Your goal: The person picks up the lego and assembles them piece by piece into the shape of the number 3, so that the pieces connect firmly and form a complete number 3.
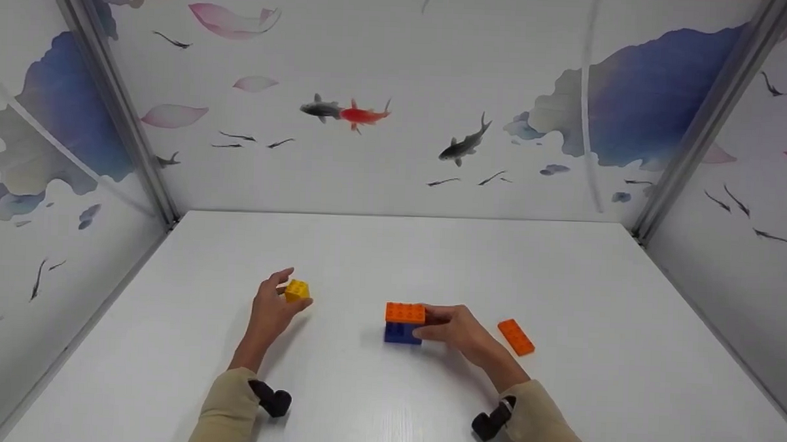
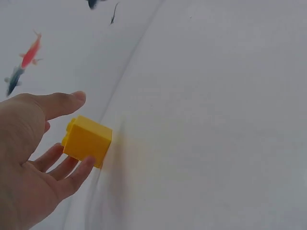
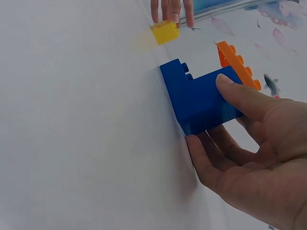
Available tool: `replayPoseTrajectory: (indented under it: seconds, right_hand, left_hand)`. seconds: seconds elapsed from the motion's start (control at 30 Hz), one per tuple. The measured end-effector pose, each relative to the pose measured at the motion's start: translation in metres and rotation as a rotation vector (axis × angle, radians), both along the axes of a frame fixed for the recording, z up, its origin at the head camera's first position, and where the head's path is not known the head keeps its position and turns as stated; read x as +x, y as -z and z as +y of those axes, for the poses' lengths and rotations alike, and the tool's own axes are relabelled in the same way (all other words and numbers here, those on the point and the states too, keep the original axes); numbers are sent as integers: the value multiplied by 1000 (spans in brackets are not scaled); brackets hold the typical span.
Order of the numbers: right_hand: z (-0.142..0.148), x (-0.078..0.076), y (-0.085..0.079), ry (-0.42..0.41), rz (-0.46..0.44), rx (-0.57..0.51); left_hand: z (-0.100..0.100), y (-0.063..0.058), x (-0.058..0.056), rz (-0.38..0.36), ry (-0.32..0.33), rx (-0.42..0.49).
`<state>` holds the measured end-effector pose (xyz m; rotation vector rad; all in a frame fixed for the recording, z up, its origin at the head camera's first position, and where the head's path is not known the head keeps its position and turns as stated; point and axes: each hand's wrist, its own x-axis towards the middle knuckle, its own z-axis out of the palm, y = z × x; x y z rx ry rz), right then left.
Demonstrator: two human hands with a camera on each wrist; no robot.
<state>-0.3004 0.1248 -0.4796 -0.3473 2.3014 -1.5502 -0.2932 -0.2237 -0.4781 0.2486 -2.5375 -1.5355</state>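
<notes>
My left hand (image 1: 272,311) is around a small yellow brick (image 1: 297,291) with round studs, standing on the white table. In the left wrist view the thumb is spread apart from the brick, while a fingertip (image 2: 88,161) overlaps its lower edge. With thumb and fingers, my right hand (image 1: 461,331) grips a stack of blue bricks (image 3: 206,96) from its right side. The thumb lies flat against the upper blue brick. Capping the stack is an orange studded brick (image 1: 405,312), which overhangs a stepped blue base with bare studs.
Right of my right hand, a flat orange brick (image 1: 516,337) lies on the white table (image 1: 405,261). White panels (image 1: 396,149) painted with fish and petals enclose the back and sides. Black wrist cameras sit at both sleeves.
</notes>
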Motion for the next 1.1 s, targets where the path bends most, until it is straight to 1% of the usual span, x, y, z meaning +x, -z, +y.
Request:
replayPoseTrajectory:
  seconds: [0.17, 0.3, 0.43, 0.57, 0.67, 0.8, 0.9, 1.03, 1.1]
  right_hand:
    - [-1, 0, 2, -4, 8, 11]
    - [-1, -1, 2, -16, 10, 2]
    - [0, -1, 1, -19, 12, -9]
    - [1, 0, 0, -31, 20, -9]
    - [2, 0, 0, -36, 25, -4]
    - [2, 1, 0, -25, 25, 2]
    - [2, 0, 1, -19, 21, 0]
    - [2, 0, 1, -19, 18, -7]
    - [2, 0, 1, -17, 18, -9]
  left_hand:
    - [2, 3, -2, -15, -33, 23]
    - [3, 5, -3, -23, -62, 18]
    - [3, 5, -6, -29, -88, 37]
    - [4, 3, -6, -30, -107, 34]
    - [6, 2, -6, -38, -105, 42]
    - [10, -1, -5, -54, -84, 76]
    - [14, -3, -5, -46, -62, 80]
    - [19, 0, -5, -25, -45, 77]
    - [22, 0, -4, -26, -38, 86]
